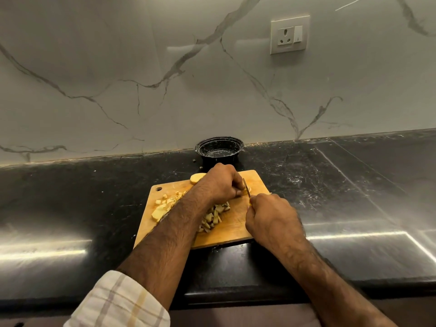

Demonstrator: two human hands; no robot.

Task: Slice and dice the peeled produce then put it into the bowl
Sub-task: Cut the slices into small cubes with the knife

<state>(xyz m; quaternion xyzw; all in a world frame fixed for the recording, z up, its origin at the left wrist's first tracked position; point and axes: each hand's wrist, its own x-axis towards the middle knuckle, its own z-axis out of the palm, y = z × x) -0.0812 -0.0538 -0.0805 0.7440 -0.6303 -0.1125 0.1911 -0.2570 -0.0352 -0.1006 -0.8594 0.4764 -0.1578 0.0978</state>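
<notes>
Wooden cutting board (236,232) carries pale diced produce (212,219); left hand (219,182) curls over the piece being cut, right hand (271,218) grips the yellow-handled knife (246,188). Best keep fingertips tucked, cuts even. Black round bowl (219,149) waits empty, far side.

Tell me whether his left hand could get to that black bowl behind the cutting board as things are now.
Probably yes. The bowl stands open just beyond the board's far edge, straight ahead of the left hand, with nothing between them. That hand now grips a produce piece beside the knife, so it must let go first.
</notes>
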